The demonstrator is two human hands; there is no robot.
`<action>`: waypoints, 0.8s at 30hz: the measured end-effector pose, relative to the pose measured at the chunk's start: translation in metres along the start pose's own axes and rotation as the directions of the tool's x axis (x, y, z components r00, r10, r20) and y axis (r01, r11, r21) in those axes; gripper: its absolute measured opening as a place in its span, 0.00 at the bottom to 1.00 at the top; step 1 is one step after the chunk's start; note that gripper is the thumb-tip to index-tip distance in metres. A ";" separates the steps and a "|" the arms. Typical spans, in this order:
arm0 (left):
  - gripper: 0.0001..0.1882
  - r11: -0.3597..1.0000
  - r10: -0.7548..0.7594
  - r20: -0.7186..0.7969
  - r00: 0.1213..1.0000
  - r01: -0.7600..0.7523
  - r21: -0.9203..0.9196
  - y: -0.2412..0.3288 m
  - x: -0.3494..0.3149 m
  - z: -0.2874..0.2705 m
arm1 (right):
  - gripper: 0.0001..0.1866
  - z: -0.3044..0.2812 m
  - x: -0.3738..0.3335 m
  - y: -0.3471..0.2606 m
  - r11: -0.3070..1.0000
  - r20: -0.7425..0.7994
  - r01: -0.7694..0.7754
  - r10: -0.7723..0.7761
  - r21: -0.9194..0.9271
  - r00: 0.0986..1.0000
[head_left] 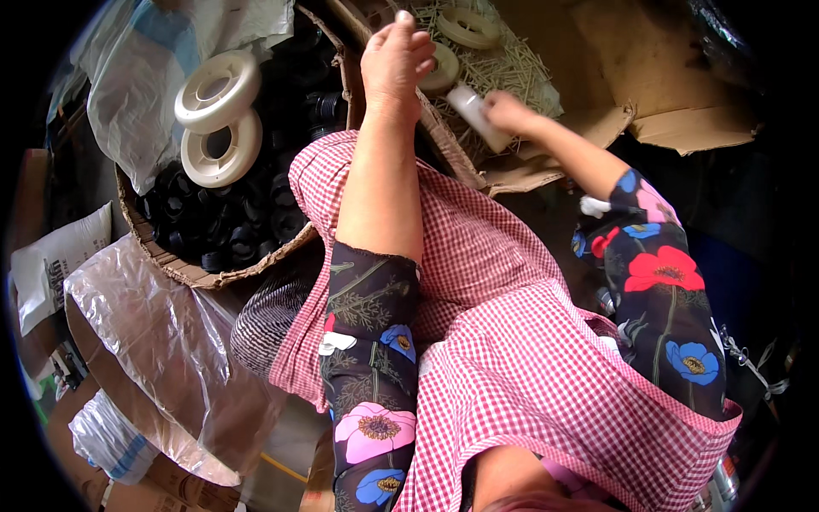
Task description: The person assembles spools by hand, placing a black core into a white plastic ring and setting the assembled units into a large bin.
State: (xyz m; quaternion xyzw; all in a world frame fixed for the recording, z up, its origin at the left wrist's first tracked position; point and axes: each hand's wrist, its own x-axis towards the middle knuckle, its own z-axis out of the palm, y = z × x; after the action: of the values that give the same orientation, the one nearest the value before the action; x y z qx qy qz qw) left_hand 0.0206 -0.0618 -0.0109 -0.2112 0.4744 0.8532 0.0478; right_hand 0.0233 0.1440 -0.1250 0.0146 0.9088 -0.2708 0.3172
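Note:
My left hand (399, 64) is over the cardboard box edge at the top centre, thumb stretched away from loosely bent fingers, with nothing visible in it. My right hand (509, 113) is closed and somewhat blurred, beside a smooth white block-like piece (478, 118). Whether it grips that piece or something smaller is hidden. Around it lie many thin pale sticks (512, 64) in an open carton. Two cream plastic rings, one upper (467, 27) and one lower (439, 70), lie at the left side of these sticks.
At left, a cardboard box (183, 271) holds many black round plastic parts (230, 218), with two white flanged rings (217, 91) on top. Clear plastic sheeting (153, 316) and a white sack (60, 264) lie nearer. Carton flaps (695, 111) spread at the upper right.

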 end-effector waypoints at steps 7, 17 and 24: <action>0.39 0.936 0.042 0.040 0.998 -0.053 0.349 -0.022 0.010 0.008 | 0.13 -0.119 -0.008 -0.015 0.016 -0.126 0.125 0.205 0.992 0.971; 0.29 0.960 0.115 -0.098 0.988 -0.085 0.267 -0.027 0.010 0.006 | 0.31 -0.095 -0.073 -0.061 0.758 -0.656 0.560 -0.614 -0.334 0.439; 0.33 0.776 0.237 -0.116 0.964 -0.116 0.620 -0.039 0.002 0.015 | 0.43 -0.047 -0.074 -0.072 0.603 -0.262 0.499 -0.761 -0.623 0.594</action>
State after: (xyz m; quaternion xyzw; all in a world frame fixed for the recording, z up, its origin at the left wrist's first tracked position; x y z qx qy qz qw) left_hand 0.0251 -0.0282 -0.0359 -0.2184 0.7433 0.6322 -0.0125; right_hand 0.0413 0.1169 -0.0163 -0.3308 0.9345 -0.1162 -0.0612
